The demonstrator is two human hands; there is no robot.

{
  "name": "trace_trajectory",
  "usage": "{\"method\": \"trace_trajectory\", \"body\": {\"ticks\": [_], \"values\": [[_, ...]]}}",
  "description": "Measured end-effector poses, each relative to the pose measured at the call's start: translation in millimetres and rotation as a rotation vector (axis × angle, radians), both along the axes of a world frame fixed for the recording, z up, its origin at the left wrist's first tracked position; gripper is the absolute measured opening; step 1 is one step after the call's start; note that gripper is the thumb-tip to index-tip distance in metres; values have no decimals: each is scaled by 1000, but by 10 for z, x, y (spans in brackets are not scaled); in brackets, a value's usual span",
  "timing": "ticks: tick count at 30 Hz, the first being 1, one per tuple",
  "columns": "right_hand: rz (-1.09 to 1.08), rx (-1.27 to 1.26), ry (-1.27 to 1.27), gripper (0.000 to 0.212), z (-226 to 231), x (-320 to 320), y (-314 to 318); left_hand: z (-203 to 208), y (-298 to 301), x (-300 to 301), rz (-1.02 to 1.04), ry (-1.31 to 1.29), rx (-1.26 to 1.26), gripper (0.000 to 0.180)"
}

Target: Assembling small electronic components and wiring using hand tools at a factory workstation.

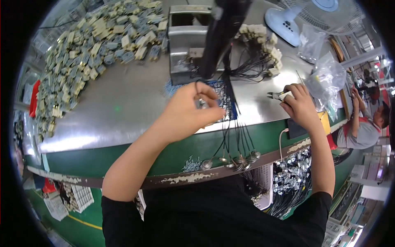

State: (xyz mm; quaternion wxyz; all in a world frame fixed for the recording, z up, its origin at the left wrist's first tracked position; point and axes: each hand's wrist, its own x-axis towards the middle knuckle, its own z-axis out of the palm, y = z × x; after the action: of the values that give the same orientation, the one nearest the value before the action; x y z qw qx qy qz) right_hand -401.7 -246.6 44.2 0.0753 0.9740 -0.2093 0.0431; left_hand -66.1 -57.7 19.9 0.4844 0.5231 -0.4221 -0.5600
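My left hand (187, 109) is closed around a small silvery metal part (201, 103), with a dark cord looping over its fingers. Most of that part is hidden. Below it, several black cables (236, 138) hang over the table's front edge, ending in round metal pieces (240, 161). To the right, my right hand (299, 103) curls its fingers over a pair of cutting pliers (275, 96); their dark jaws point left and the handles are mostly covered. Behind my left hand, many small parts lie on a blue mat (220, 88).
A pile of cream and grey connector blocks (109, 39) covers the back left. A metal fixture (181, 53) with a black column (222, 37) rises centrally. More wired blocks (271, 53), a fan (284, 26) and plastic bags (329, 78) stand right. Another person (362, 131) sits far right.
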Motion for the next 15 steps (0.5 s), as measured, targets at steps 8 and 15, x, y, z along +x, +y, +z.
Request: {"method": "trace_trajectory", "body": {"ticks": [8, 15], "values": [[159, -72, -226, 31, -202, -77, -326, 52, 226, -14, 292, -570, -129, 53], [505, 166, -473, 40, -14, 1648, 697, -151, 317, 6, 505, -1258, -295, 40]]}}
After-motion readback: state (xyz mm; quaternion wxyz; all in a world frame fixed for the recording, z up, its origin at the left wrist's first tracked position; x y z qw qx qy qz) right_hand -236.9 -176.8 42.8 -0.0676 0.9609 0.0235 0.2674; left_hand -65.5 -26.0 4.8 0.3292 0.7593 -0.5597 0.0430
